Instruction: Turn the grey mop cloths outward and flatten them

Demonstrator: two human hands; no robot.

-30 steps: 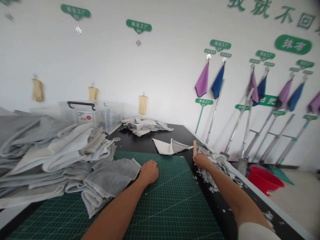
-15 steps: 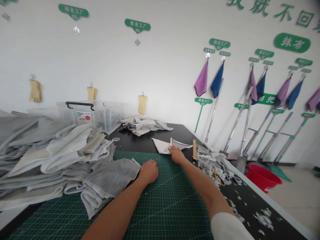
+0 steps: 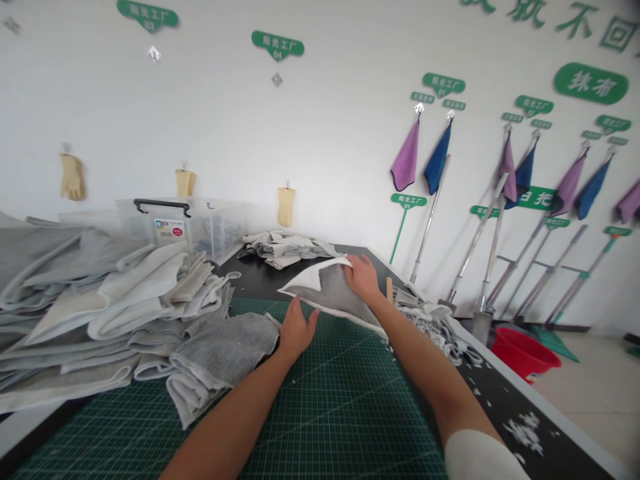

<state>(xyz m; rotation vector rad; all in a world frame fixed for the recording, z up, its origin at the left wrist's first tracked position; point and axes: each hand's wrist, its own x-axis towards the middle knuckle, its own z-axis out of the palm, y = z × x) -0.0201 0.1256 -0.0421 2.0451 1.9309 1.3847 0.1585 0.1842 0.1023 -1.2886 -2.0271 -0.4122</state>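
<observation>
Grey-and-white cloth (image 3: 327,290) has been lifted off the desk (image 3: 260,283), gripped at its upper edge by the right hand (image 3: 363,279); the left hand (image 3: 299,330) is held open just below it, above the cutting mat (image 3: 320,413).

Left of the left hand, gray towels (image 3: 110,300) lie heaped, and past them stands a clear plastic storage box (image 3: 210,230) with a black handle. Straight ahead of the hands sits a crumpled pile of gray cloth (image 3: 285,252), with yellow gloves (image 3: 286,207) hanging on the wall above. Right of the right hand are a wooden strip (image 3: 389,289), white scraps (image 3: 524,430), mops (image 3: 477,247) leaning on the wall, and a red bucket (image 3: 524,355) on the floor.
</observation>
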